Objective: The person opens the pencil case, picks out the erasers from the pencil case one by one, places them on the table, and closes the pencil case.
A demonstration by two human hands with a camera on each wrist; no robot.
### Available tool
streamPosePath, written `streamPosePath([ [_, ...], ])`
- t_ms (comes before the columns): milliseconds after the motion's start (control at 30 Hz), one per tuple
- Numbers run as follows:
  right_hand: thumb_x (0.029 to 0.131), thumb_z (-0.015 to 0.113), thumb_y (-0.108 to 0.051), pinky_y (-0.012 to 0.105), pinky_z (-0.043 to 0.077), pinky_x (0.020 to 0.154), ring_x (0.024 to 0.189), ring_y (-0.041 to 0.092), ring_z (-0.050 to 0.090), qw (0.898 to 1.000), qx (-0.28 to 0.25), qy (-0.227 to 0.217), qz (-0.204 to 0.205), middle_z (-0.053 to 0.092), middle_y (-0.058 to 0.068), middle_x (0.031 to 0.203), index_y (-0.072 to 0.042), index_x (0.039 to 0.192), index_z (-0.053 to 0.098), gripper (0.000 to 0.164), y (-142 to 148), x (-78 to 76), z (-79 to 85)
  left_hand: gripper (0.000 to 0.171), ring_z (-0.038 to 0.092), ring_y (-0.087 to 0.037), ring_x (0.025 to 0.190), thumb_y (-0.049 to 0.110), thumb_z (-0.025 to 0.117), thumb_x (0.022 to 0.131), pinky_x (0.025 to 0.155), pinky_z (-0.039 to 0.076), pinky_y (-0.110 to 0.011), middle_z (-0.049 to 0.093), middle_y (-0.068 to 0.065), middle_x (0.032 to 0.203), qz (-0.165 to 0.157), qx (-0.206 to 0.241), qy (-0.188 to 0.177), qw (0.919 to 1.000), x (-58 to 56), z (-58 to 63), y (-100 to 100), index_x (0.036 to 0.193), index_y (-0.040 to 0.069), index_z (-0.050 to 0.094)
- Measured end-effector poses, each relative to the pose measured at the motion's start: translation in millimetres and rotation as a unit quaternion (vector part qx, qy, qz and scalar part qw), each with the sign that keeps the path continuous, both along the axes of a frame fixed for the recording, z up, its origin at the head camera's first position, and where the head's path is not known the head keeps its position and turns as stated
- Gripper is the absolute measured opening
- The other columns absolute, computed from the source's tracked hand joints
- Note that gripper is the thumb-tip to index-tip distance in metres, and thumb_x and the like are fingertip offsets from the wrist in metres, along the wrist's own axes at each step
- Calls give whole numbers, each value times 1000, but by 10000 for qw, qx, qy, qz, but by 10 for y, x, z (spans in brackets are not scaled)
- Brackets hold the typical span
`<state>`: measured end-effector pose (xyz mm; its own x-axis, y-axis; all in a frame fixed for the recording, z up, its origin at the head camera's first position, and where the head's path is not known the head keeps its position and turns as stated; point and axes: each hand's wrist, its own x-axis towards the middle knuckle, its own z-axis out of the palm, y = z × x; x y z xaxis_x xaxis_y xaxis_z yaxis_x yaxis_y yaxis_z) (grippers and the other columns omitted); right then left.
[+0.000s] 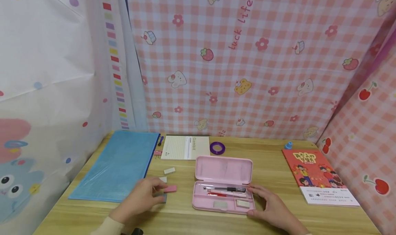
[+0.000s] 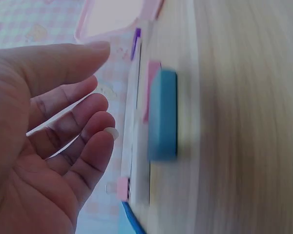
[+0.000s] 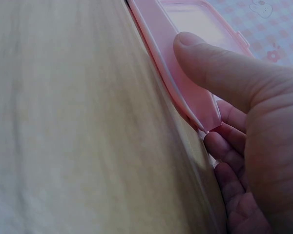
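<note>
An open pink pencil case [image 1: 223,171] lies on the wooden table, its lid tipped back. Inside are a black pen [image 1: 236,189], a red-and-white pen [image 1: 227,193] and two whitish blocks like erasers. My right hand [image 1: 272,207] holds the case's right end, thumb at the front corner, fingers along the end wall. Over the erasers left of the case hovers my left hand [image 1: 142,196], fingers loosely bent around nothing. A blue eraser [image 2: 163,114] lies just beyond its fingertips. Close by are a pink eraser [image 1: 170,189] and a white eraser [image 1: 169,170]; another white block is partly hidden.
A blue folder [image 1: 114,169] lies at left. At the back are a notepad [image 1: 176,147], a pink clip [image 1: 157,153] and a purple tape roll [image 1: 213,150]. On the right sit a red book [image 1: 309,169] and a small blue cone-shaped object [image 1: 288,145].
</note>
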<state>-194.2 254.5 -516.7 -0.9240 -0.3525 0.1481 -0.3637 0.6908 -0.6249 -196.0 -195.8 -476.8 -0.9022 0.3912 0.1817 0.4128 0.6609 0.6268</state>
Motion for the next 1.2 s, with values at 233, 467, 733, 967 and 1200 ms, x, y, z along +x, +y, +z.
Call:
streamPosePath([
  [233,68,77,-59,48,38,102,127,21,46,10000,10,-38,-16,52,-9,135,-23,131,60,74,1,0,5,25,61,-15,81,13,79,79,71,52,-27,65,1,90,-200,270,71,9994,-5,29,216,102,8,71],
  [467,68,77,-60,48,39,101,127,21,46,10000,37,33,-2,52,-9,135,-23,131,60,75,2,-1,6,28,59,-13,82,13,77,80,73,51,-27,66,-3,92,-451,255,30,9987,-16,35,442,105,5,70],
  [733,67,77,-60,49,38,102,127,21,46,10000,-5,4,-5,52,-10,135,-26,131,59,75,6,-7,-16,28,57,-8,83,18,77,81,73,50,-24,64,3,93,-701,215,-125,9972,-12,9,740,106,7,70],
  [967,67,77,-61,49,37,102,128,20,45,10000,-7,-7,-43,51,-11,136,-28,131,59,75,12,-12,-37,26,56,-8,83,21,75,83,73,49,-22,62,8,92,-847,176,-474,9951,28,41,995,107,12,71],
  [1200,67,77,-61,49,37,102,128,20,45,10000,-26,18,-15,51,-11,136,-28,131,59,75,19,-19,-48,21,52,-5,78,20,75,82,70,46,-19,59,10,86,-988,-73,-320,9946,66,66,1234,102,15,72],
])
